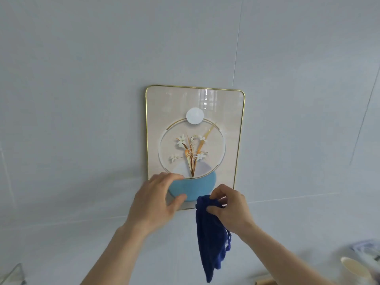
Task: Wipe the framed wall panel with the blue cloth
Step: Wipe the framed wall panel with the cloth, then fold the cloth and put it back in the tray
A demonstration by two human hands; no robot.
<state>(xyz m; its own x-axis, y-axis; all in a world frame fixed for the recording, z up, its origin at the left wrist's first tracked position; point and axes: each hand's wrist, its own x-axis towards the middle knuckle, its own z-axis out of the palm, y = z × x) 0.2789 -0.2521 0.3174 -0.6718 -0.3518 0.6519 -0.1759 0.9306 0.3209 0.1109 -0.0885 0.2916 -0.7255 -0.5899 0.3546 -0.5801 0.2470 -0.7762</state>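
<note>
The framed wall panel (195, 103) hangs on the pale tiled wall, gold-rimmed, showing white flowers in a blue vase. My left hand (156, 199) is spread in front of its lower left corner, fingers apart, holding nothing. At the panel's lower right corner my right hand (230, 208) pinches the top of the dark blue cloth (209, 243), which hangs down in a long bunch below the frame. Whether either hand touches the glass I cannot tell.
A cream cup (355, 270) and some blurred bluish items (368, 249) sit at the bottom right. A clear glass edge (14, 274) shows at the bottom left, and a tan wooden piece (265, 282) lies at the lower edge.
</note>
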